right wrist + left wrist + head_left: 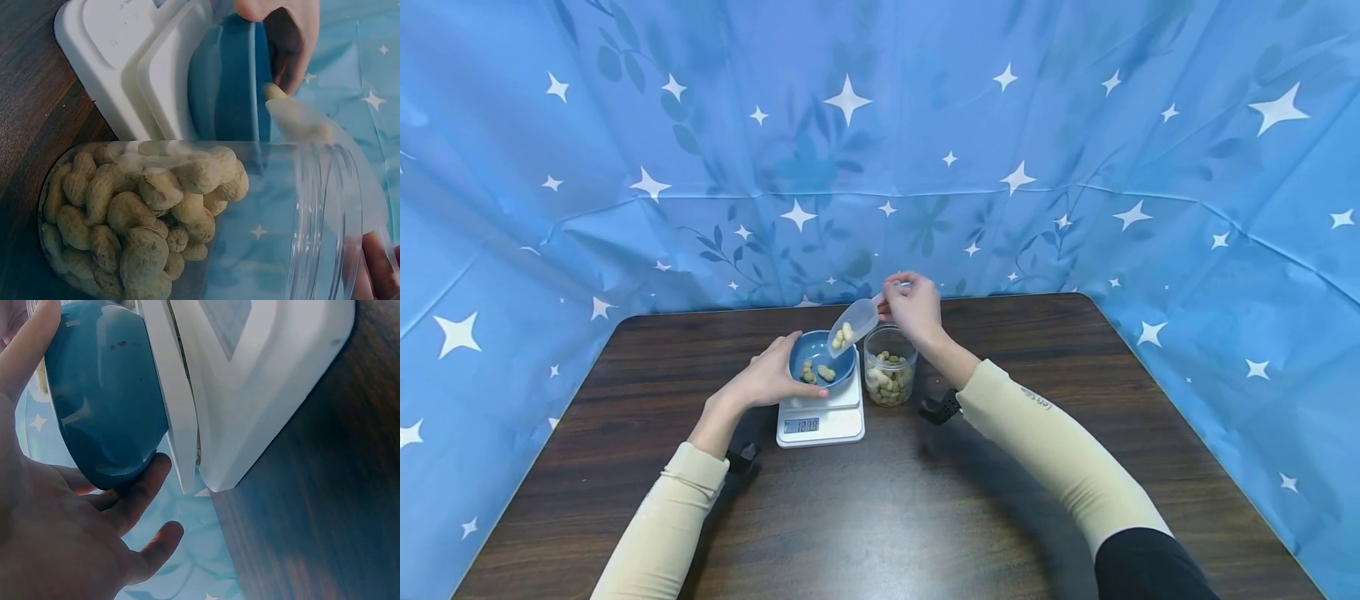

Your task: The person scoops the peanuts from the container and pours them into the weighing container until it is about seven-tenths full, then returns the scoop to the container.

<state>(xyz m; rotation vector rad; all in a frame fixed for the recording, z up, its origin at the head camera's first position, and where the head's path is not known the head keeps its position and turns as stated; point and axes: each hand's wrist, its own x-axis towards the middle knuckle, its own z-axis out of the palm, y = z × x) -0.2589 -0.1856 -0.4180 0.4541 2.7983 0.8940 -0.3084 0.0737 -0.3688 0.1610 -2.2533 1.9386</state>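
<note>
The left hand [775, 372] grips the small, glossy blue, round bowl [808, 343], thumb at about five o'clock on its rim and fingers round its outer wall towards ten; the little finger stands free. The right hand [913, 308] pinches the handle of a translucent plastic scoop [859, 312] holding a few tan, unshelled peanuts [842, 336].

The bowl sits on the platform of a flat white digital scale [838, 433], with several peanuts lying in it. The grip probably steadies it there. The scoop comes in from two o'clock, its mouth tilted down over the rim, apparently so that anything sliding out lands inside. At three o'clock from the bowl, just beside the scale, a clear, lidless cylindrical jar [891, 340] of peanuts stands upright, presumably kept close for short reaches.

The scale's grey display [802, 425], at its six o'clock side, shows digits too blurred to read surely. Dark lettering [1036, 399] on the pale yellow right sleeve [1060, 442] is illegible. No brand can be made out.
</note>
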